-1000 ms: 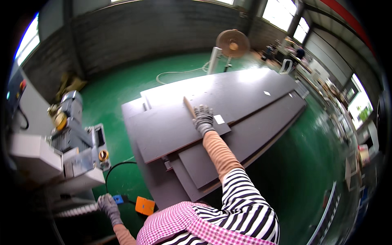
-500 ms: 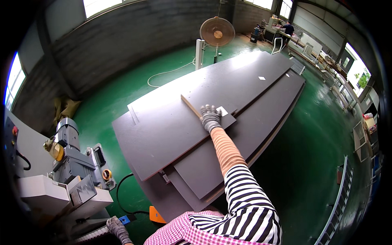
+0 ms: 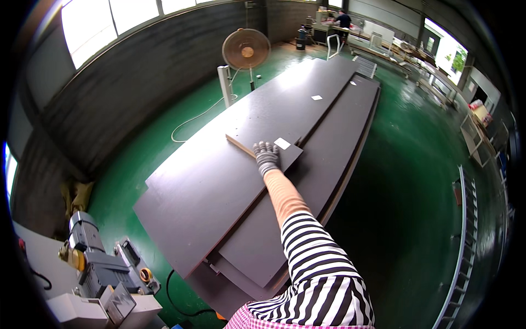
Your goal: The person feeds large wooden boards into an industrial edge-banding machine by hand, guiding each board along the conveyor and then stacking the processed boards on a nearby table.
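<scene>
My right hand (image 3: 266, 157), in a grey knit glove, lies flat with fingers spread on a stack of dark grey panels (image 3: 192, 203). Its fingers rest at the light brown edge of an upper panel (image 3: 240, 146), and nothing shows in its grip. Close beside the fingertips is a white label (image 3: 282, 143). Lower grey panels (image 3: 318, 164) jut out to the right of the hand, below the top layer. My left hand is outside the picture.
At lower left stands a machine with a grey motor (image 3: 86, 230). A round fan (image 3: 246, 49) and a white post (image 3: 225, 86) stand beyond the stack. A metal ladder (image 3: 463, 252) lies at right on the green floor. Far back, another person (image 3: 343, 21) is near cluttered benches.
The view has swung, so the stack sits further left. My left hand has gone out of the picture. The white label, partly covered before, now shows whole beside my right hand.
</scene>
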The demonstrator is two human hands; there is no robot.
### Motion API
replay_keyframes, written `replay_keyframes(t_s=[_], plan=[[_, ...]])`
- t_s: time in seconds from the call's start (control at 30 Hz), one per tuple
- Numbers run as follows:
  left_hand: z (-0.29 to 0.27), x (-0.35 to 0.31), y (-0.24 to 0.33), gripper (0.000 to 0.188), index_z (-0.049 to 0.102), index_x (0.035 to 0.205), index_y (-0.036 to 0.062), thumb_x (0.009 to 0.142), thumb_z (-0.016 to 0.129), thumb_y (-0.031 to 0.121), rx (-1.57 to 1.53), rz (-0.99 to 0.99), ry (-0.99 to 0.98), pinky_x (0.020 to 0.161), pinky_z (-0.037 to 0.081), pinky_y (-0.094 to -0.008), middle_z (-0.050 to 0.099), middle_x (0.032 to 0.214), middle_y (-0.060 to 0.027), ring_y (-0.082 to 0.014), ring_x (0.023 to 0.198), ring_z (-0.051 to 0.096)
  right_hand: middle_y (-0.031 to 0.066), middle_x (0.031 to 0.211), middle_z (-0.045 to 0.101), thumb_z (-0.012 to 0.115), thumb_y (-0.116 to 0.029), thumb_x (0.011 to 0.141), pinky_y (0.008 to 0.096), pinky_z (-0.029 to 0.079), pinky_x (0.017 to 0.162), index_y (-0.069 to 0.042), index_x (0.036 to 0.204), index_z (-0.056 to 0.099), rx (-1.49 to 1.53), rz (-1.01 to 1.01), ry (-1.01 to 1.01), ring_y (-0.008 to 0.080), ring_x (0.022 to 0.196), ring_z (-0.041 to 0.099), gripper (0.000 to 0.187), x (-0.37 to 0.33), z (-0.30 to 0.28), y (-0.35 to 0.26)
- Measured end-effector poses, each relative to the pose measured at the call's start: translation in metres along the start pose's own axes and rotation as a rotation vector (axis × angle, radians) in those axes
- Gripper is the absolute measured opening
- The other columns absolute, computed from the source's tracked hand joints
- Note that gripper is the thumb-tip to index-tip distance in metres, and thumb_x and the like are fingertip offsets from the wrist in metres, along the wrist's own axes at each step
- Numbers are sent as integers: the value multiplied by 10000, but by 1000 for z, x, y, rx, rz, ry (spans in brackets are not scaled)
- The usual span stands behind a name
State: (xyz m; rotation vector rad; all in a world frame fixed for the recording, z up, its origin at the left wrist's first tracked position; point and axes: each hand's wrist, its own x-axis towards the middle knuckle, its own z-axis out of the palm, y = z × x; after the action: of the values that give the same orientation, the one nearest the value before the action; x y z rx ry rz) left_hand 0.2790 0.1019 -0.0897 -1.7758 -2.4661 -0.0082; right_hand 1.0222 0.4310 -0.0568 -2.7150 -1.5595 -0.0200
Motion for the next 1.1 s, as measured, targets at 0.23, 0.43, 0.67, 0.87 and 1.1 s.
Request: replay_keyframes(t_s=[0.23,0.43,0.67,0.87,1.1], plan=[[-6,-8,27,389,659,768,78,886,422,364,-61,13,249,785,451,-433,646,837,-131,-323,860,576,139,1436,373,282,-219,944,516,222,1087,-98,1318,429,-134,-191,307,314,1321,358,419,-40,53,-12],[12,-9,19,365,614,664,96,877,429,327,-17,78,466,751,439,-462,616,755,-132,-314,800,572,118,1466,329,259,-280,954,412,121,1140,-109,1367,393,262,-144,83,248,1375,270,466,-104,47,-27],[21,-8,13,320,609,700,76,878,451,289,-118,96,465,793,428,-465,604,758,-143,-316,824,560,127,1515,210,317,-457,928,428,48,1144,-76,1442,258,228,-93,-7,276,1412,148,642,-167,6,-45],[36,-4,15,266,625,800,44,885,473,244,-208,133,481,846,422,-454,611,848,-165,-327,907,548,129,1535,134,291,-503,926,475,18,1134,-78,1464,185,183,-46,-94,288,1422,89,693,-188,-3,-50],[75,-8,-13,236,644,916,8,894,498,192,-336,204,670,908,415,-441,618,952,-190,-340,1004,535,134,1487,259,357,-491,884,495,167,1093,-77,1409,316,12,-105,-22,291,1375,227,670,-180,-5,-86]])
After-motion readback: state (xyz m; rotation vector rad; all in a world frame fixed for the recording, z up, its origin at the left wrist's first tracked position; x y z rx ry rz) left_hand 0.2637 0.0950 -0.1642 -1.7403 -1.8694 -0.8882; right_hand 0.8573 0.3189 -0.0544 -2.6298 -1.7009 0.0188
